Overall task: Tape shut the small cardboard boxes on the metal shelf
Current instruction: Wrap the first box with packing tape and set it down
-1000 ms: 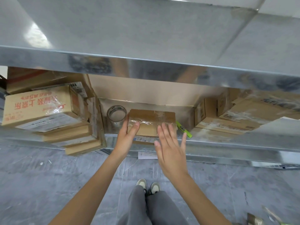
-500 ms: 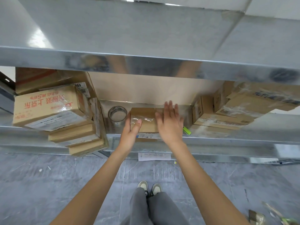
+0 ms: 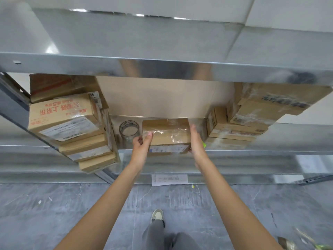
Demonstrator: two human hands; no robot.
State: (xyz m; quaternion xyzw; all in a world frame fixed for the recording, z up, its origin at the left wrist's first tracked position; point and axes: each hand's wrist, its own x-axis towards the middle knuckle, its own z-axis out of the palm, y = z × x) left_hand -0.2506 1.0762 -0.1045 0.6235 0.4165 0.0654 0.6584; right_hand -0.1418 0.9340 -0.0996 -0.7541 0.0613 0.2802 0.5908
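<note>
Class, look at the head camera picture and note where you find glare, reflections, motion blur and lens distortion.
Head view: glare patches shine on the upper metal shelf, and its front edge mirrors the arms. Clear tape on the small box glints. The right hand is smeared by motion blur; the left hand is sharper. The wide lens bends the shelf edges and splays the box stacks outward.
</note>
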